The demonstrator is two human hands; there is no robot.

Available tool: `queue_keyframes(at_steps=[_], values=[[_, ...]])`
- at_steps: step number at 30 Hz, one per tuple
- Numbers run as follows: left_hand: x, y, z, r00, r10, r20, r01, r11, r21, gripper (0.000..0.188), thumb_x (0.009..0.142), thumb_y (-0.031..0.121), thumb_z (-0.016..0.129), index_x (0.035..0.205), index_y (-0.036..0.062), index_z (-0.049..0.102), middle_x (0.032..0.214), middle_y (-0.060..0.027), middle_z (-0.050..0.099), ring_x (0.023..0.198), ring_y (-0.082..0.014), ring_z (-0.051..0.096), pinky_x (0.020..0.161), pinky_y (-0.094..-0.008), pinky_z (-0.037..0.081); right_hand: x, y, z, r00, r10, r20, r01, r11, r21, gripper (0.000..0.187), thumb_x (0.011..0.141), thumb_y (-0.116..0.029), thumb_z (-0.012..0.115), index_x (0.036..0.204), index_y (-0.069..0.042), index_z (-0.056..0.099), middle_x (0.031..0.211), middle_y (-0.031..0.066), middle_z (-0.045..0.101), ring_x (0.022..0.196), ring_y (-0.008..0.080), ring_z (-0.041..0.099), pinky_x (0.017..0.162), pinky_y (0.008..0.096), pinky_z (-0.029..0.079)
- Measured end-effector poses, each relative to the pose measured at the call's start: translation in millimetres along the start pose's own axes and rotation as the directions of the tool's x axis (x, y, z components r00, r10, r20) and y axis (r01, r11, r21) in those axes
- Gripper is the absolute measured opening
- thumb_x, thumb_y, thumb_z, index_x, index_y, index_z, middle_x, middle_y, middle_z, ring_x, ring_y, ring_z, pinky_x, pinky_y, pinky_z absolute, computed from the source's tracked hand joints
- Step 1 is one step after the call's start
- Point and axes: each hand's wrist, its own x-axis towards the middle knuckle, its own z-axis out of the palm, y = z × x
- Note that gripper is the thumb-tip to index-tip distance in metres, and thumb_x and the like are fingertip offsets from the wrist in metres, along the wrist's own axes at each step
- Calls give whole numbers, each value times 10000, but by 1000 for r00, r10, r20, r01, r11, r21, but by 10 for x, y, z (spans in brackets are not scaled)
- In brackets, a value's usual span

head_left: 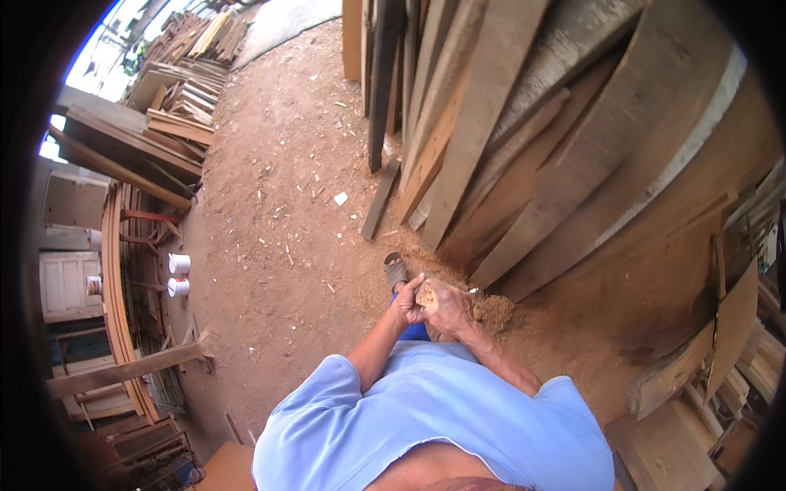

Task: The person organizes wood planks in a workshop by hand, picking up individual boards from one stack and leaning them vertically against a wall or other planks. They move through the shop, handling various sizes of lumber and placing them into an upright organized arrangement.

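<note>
A small pale chunk of wood (426,295) sits between both my hands, held in front of my light-blue shirt. My left hand (408,299) pinches its left side with the fingers curled. My right hand (449,308) wraps around its right side, and a thin pale stick-like thing pokes out beyond its knuckles. Below the hands my sandalled foot (395,269) rests on the sawdust-covered dirt floor (286,204).
Tall wooden planks (524,139) lean in a row on the right. A sawdust heap (494,311) lies at their foot. Stacked timber (176,90) fills the far left, with two white cups (178,275) beside a curved wooden frame (115,286). More boards (712,385) crowd the lower right.
</note>
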Motion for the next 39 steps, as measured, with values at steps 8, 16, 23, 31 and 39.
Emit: queue_keyframes(at_steps=[8, 16, 23, 31, 39], values=[[-248, 1397, -828, 947, 242, -211, -224, 969, 105, 526, 787, 287, 748, 1207, 51, 537, 1050, -147, 652, 892, -334, 654, 817, -517, 545, 1572, -596, -1230, 785, -101, -612, -102, 953, -287, 554, 907, -270, 610, 1361, -3, 438, 1505, 274, 248, 1376, 413, 284, 1134, 502, 227], [-599, 2428, -969, 949, 191, -251, -164, 979, 124, 558, 840, 314, 721, 1295, 129, 455, 1024, -127, 619, 858, -302, 644, 762, -535, 551, 3374, 102, -2002, 31, -356, -934, -156, 921, -356, 706, 939, -477, 536, 1240, 149, 410, 1147, 384, 523, 1110, 496, 505, 942, 501, 426], [-585, 2832, -1170, 911, 198, -363, -238, 969, -70, 483, 880, 246, 671, 1292, 65, 496, 1104, -155, 646, 938, -293, 667, 797, -497, 574, 3381, 591, -2040, -24, -105, -994, -380, 921, -88, 763, 931, -612, 438, 1024, 145, 423, 970, 377, 545, 897, 500, 564, 779, 528, 455], [-508, 3159, -1120, 707, 446, -549, -125, 843, 524, 788, 866, 162, 669, 1502, 108, 207, 1172, -179, 613, 949, -269, 637, 749, -423, 562, 3332, 585, -1984, -27, -208, -978, -423, 889, -177, 839, 925, -656, 384, 1047, 173, 430, 967, 394, 531, 903, 494, 559, 791, 528, 443], [-638, 3831, -660, 590, 672, -449, 286, 346, 894, 824, 726, 205, 738, 1444, 62, 362, 1293, -252, 550, 1193, -332, 552, 998, -385, 438, 3375, 596, -2036, -68, -265, -962, -402, 890, -217, 762, 957, -601, 343, 940, 154, 436, 879, 375, 527, 828, 499, 544, 742, 528, 440]])
